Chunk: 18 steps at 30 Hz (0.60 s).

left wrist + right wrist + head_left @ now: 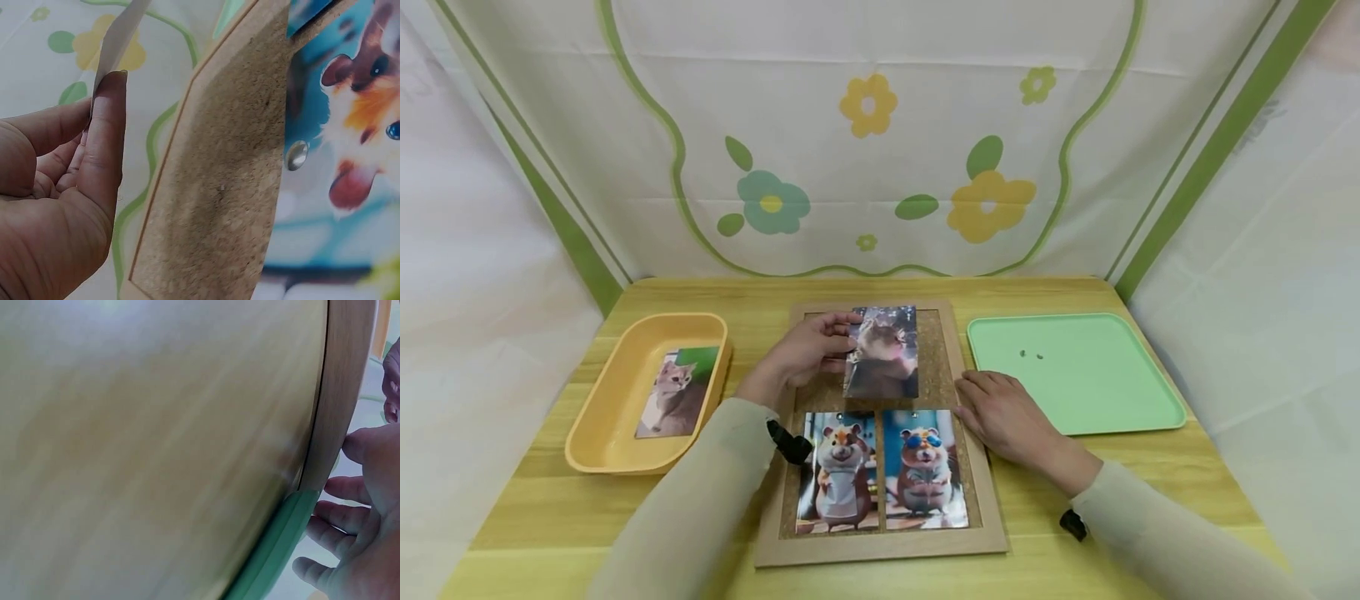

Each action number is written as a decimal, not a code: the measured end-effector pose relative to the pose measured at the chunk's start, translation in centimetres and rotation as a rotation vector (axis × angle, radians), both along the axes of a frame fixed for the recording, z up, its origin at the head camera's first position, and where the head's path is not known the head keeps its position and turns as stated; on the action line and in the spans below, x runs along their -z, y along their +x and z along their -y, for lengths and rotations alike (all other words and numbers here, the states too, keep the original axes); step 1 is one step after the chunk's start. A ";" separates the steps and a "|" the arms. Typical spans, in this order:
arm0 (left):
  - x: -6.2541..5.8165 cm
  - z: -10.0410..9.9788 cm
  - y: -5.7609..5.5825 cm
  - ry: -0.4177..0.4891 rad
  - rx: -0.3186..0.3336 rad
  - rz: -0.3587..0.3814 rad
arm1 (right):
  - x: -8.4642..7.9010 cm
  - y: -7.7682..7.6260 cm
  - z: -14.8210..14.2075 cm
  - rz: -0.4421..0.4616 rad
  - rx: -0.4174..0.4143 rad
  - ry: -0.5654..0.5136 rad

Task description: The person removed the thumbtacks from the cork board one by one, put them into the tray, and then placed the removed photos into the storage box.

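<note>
My left hand (805, 348) pinches the left edge of a photo card (883, 354) between thumb and fingers. The card is over the upper part of a wood-framed cork board (936, 358); glare blurs its animal picture. In the left wrist view the card (120, 39) is seen nearly edge-on, apart from the cork. Two hamster photos, one with an apron (841, 487) and one with blue sunglasses (925, 475), lie side by side on the lower cork, each with a metal thumbtack at its top. With fingers relaxed, my right hand (1011, 421) rests at the board's right frame edge.
On the left stands a yellow-orange bin (602, 425) with a cat photo (677, 392) in it. To the right lies a green tray (1105, 375) holding two small thumbtacks (1031, 355). White flowered fabric (820, 108) surrounds the wooden table (520, 525).
</note>
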<state>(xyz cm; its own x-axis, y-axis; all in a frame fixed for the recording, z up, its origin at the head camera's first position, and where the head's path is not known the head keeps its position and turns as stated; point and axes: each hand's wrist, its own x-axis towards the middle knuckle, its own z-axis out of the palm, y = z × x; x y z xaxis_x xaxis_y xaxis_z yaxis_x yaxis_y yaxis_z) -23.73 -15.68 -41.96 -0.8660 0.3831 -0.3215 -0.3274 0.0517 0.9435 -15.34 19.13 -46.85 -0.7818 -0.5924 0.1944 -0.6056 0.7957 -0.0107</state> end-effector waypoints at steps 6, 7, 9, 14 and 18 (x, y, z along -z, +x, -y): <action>-0.8 0.9 0.7 0.043 0.015 -0.003 | -0.1 0.2 0.2 0.015 0.017 -0.006; -1.0 1.0 0.8 0.047 0.016 -0.003 | -0.1 0.3 0.2 0.018 0.019 -0.009; -1.1 1.4 1.0 0.051 0.022 -0.004 | -0.2 0.3 0.2 0.025 0.023 -0.014; -1.5 2.3 1.5 0.038 0.033 -0.022 | -0.2 0.3 0.2 0.036 0.029 -0.018; -1.6 3.0 1.6 0.020 0.034 -0.037 | -0.1 0.3 0.3 0.040 0.031 -0.019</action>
